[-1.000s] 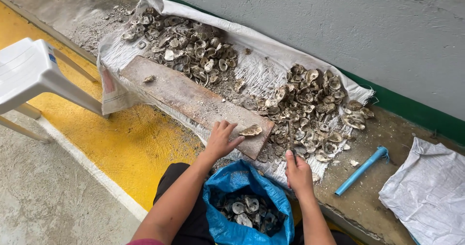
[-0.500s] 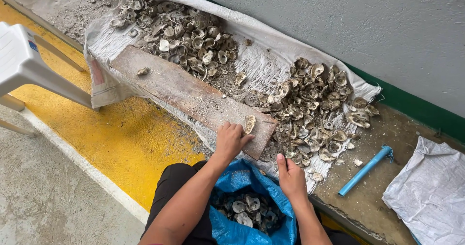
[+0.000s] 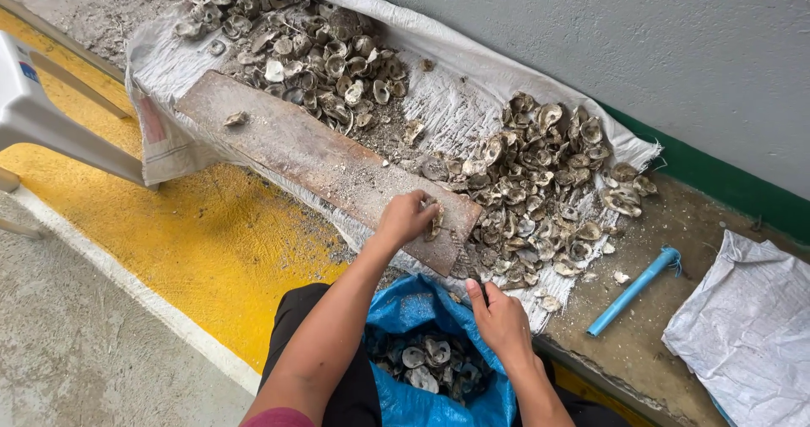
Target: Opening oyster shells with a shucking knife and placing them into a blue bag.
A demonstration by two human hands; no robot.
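Shell [image 3: 436, 222] sits gripped under left hand [image 3: 405, 218] fingers on plank [image 3: 295, 153]; right hand [image 3: 499, 319] fingers grip a dark tool [image 3: 482, 289].

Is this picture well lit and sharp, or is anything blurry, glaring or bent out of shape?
Head view: soft, even daylight, no harsh shadows or glare. The shell piles and the wooden board look crisp. The left hand and right hand show at most slight softness. The wide lens stretches the white chair at the left edge, and the forearms loom large at the bottom.
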